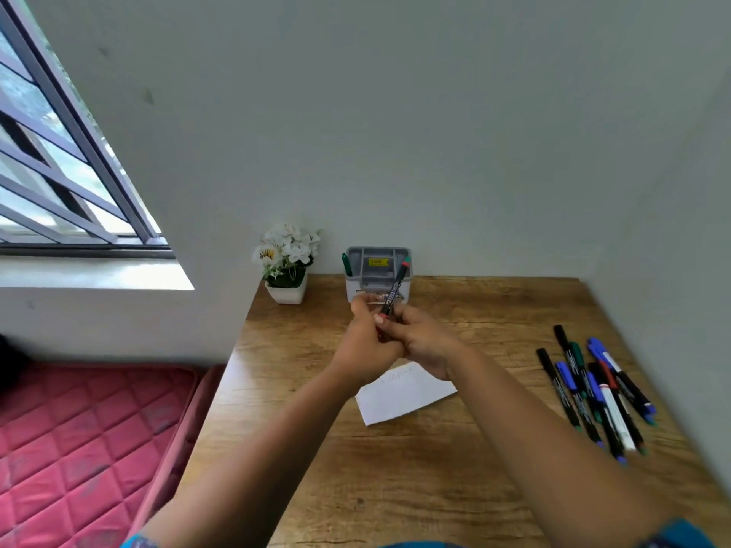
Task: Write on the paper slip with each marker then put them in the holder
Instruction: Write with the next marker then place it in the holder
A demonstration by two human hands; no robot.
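Note:
Both hands meet above the wooden table (455, 468), holding a black marker (394, 291) with a red end that points up toward the grey holder (377, 272). My left hand (366, 346) grips the marker's lower end. My right hand (425, 342) holds the barrel just above it. Whether a cap is on the lower end is hidden by the fingers. A green marker (347, 265) stands in the holder's left side. The white paper slip (407, 397) lies below the hands with faint writing along its top. Several more markers (597, 393) lie in a loose pile at the right.
A small white pot of white flowers (288, 263) stands left of the holder against the wall. The table's left edge drops to a red quilted mattress (79, 437). A barred window (59, 172) is at the far left.

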